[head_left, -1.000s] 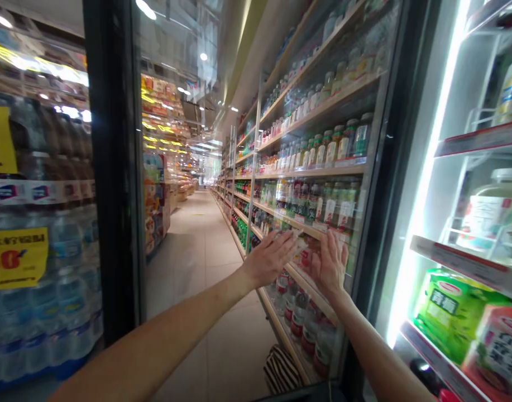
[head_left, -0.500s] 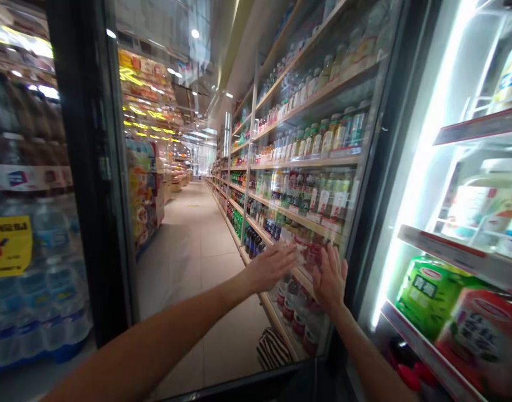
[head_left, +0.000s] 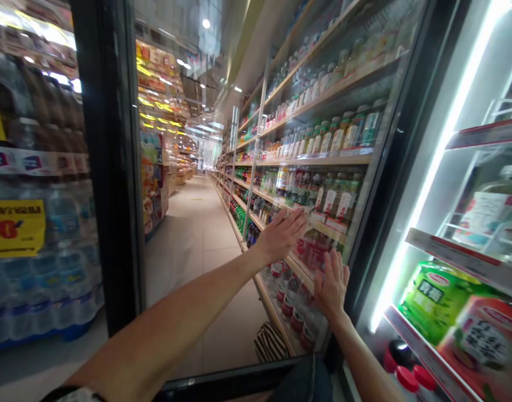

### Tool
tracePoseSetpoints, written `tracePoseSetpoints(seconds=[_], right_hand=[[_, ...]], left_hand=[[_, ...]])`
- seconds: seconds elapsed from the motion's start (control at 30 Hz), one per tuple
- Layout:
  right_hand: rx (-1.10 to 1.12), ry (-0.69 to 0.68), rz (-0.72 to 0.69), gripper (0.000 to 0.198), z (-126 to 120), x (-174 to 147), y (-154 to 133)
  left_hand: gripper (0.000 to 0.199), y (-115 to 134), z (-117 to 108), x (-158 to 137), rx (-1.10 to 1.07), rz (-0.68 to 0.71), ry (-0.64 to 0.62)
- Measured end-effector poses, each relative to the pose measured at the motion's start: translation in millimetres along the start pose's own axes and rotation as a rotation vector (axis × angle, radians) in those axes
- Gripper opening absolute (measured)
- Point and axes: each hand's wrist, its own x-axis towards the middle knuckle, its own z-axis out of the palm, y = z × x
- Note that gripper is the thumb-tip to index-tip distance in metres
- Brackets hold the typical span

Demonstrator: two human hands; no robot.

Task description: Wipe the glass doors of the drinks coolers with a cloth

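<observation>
A glass door [head_left: 176, 279] with a black frame stands across the view, and through its pane an aisle shows. My left hand [head_left: 281, 234] is held out in front of the pane, fingers stretched and nearly together, with nothing in it. To its right and lower, my right hand [head_left: 333, 283] is raised with the palm towards the glass near the black frame [head_left: 375, 184], its fingers upright and slightly apart. Whether either palm presses on the glass I cannot tell for sure.
At right is a lit cooler with shelves [head_left: 465, 262] holding a green pack [head_left: 431, 298], a red pack [head_left: 488, 340] and bottles. Wrapped water bottles [head_left: 42, 290] stack at left. A striped item [head_left: 271, 341] lies low beyond the glass.
My left hand has moved up and a little right across the glass. My right hand has stayed nearly in place. The view has shifted slightly, so the door frame sits further right.
</observation>
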Motion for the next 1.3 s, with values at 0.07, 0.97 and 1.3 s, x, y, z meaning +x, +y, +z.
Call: tracePoseSetpoints(seconds=[0.07, 0.97, 1.3], right_hand=[[0.0, 0.014, 0.009, 0.052, 1, 2, 2], [-0.097, 0.031, 0.114, 0.051, -28, 6, 53], [-0.026, 0.017, 0.117, 0.053, -23, 11, 37]], left_hand=[[0.042, -8, -5, 16, 0.017, -0.088, 0.02], [0.036, 46, 34, 30, -0.14, 0.11, 0.001], [0.038, 1, 15, 17, -0.066, 0.094, 0.077]])
